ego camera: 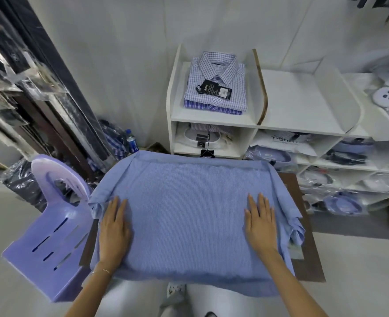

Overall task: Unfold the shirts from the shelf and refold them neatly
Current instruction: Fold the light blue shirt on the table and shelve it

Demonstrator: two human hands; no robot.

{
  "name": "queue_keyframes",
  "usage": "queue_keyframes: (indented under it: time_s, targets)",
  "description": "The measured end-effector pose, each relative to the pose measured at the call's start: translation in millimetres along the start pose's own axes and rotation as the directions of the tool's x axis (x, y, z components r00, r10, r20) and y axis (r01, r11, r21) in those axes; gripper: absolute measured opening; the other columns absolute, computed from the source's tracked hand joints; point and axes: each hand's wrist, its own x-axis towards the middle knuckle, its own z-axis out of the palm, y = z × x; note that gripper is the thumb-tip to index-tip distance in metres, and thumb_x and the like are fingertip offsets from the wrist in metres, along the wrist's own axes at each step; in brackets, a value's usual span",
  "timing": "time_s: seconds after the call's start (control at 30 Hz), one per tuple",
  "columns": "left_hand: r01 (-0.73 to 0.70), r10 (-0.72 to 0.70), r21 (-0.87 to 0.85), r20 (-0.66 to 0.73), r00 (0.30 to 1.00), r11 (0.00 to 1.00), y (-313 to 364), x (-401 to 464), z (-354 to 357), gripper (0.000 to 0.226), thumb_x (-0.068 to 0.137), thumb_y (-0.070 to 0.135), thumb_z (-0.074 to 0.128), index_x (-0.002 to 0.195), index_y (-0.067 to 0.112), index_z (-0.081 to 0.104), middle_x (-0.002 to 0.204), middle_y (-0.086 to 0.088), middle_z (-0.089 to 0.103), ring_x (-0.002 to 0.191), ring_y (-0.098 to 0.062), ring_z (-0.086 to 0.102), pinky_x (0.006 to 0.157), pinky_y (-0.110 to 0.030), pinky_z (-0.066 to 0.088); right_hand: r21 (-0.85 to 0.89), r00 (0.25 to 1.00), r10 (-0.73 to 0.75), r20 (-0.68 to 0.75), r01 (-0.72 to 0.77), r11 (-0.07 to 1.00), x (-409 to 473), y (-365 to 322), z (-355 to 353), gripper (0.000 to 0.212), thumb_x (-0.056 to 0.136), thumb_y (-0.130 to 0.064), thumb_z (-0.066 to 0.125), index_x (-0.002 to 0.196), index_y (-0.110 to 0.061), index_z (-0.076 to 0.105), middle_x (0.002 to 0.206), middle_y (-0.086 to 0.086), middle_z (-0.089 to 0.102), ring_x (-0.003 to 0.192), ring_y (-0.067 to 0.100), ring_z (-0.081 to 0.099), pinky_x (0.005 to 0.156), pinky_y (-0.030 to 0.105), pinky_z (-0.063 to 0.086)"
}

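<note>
Both hands, left (114, 227) and right (261, 225), are pressed flat, fingers straight, on the blue striped shirt (189, 213); smoothing seems underway, side folds likely needed next.

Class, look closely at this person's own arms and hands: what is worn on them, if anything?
Both forearms are bare, with no sleeves in view. The left hand has a thin, light-coloured bracelet at its wrist. The right hand shows no bracelet, watch or glove. No rings are visible on either hand.

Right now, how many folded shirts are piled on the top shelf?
2 that I can see: a light checked shirt with a black tag on top, and a darker blue checked shirt peeking out underneath it, both in the left top shelf bay. More could hide between them.
</note>
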Motion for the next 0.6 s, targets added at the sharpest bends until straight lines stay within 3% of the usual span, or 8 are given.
queue_keyframes:
  time_s: [0.1,0.27,0.33,0.4,0.5,0.6]
  targets:
    - [0.058,-0.061,-0.034,-0.091,0.994,0.998,-1,-25,-1,0.050,0.091,-0.002,0.054,0.139,0.002,0.045,0.148,-0.020,0.038,0.136,-0.039,0.035,0.110,-0.054,0.030,0.053,0.999,-0.022,-0.032,0.024,0.998,-22,4,0,0.072,0.098,-0.054,0.002,0.145,-0.013,0.038,0.156,0.014,0.024,0.145,0.029,0.018,0.118,0.043,0.009]
    - [0.167,-0.187,-0.105,-0.225,0.956,0.980,-3,-62,0,0.047,0.086,-0.011,0.053,0.131,0.001,0.053,0.143,-0.022,0.042,0.131,-0.040,0.037,0.108,-0.053,0.031,0.023,0.991,-0.124,-0.056,0.125,0.992,-59,24,-5,0.058,0.102,-0.042,0.015,0.141,-0.011,0.045,0.149,0.016,0.038,0.139,0.031,0.031,0.115,0.034,0.015]
    - [0.232,-0.266,-0.154,-0.259,0.929,0.961,-5,-72,-1,0.044,0.087,-0.010,0.051,0.128,0.004,0.054,0.136,-0.023,0.045,0.126,-0.042,0.039,0.105,-0.055,0.033,-0.010,0.984,-0.158,-0.081,0.157,0.987,-71,33,-7,0.051,0.101,-0.033,0.024,0.137,-0.008,0.050,0.144,0.018,0.044,0.135,0.034,0.039,0.110,0.036,0.030]
    - [0.286,-0.335,-0.200,-0.280,0.900,0.937,-5,-79,-5,0.038,0.090,-0.005,0.051,0.126,0.005,0.055,0.122,-0.023,0.050,0.114,-0.043,0.043,0.098,-0.054,0.035,-0.057,0.976,-0.180,-0.122,0.174,0.983,-79,40,-11,0.044,0.094,-0.021,0.035,0.128,-0.004,0.058,0.135,0.022,0.053,0.124,0.038,0.051,0.096,0.044,0.047]
    - [0.358,-0.434,-0.295,-0.251,0.865,0.886,-4,-82,-18,0.027,0.092,0.004,0.054,0.120,0.001,0.056,0.107,-0.023,0.054,0.105,-0.039,0.045,0.091,-0.051,0.037,-0.030,0.966,-0.079,-0.244,0.074,0.997,-90,44,-24,0.035,0.079,0.008,0.063,0.114,0.003,0.065,0.109,0.026,0.063,0.093,0.045,0.062,0.071,0.045,0.054]
    - [0.424,-0.494,-0.307,-0.200,0.847,0.852,-10,-77,-30,0.017,0.092,0.012,0.060,0.102,-0.002,0.061,0.098,-0.023,0.060,0.100,-0.040,0.050,0.085,-0.048,0.040,0.088,0.920,0.182,-0.349,-0.161,0.983,-102,47,-36,0.042,0.074,0.001,0.075,0.112,0.009,0.059,0.099,0.031,0.056,0.084,0.045,0.053,0.068,0.048,0.047]
